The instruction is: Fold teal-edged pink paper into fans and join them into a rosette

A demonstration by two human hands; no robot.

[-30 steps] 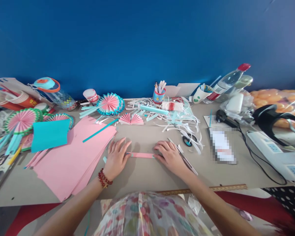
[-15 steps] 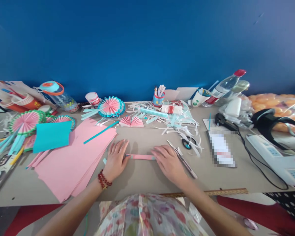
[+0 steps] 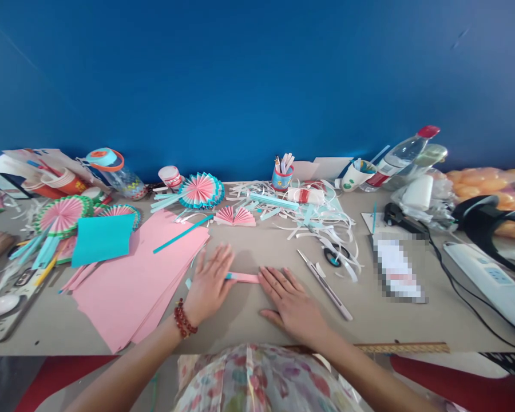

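Your left hand [image 3: 210, 283] and right hand [image 3: 292, 304] lay flat over the strip [image 3: 245, 278], fingers extended; paper [image 3: 143, 274] lay left of the left hand, scissors [image 3: 333, 263] beyond the right.

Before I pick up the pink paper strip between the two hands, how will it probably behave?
The pink paper strip is probably light, looking narrow and papery. It seems unlikely to roll, lying flat on the table.

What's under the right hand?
A pink paper strip runs under the right hand; its covered right end, and anything else beneath that hand, can't be seen.
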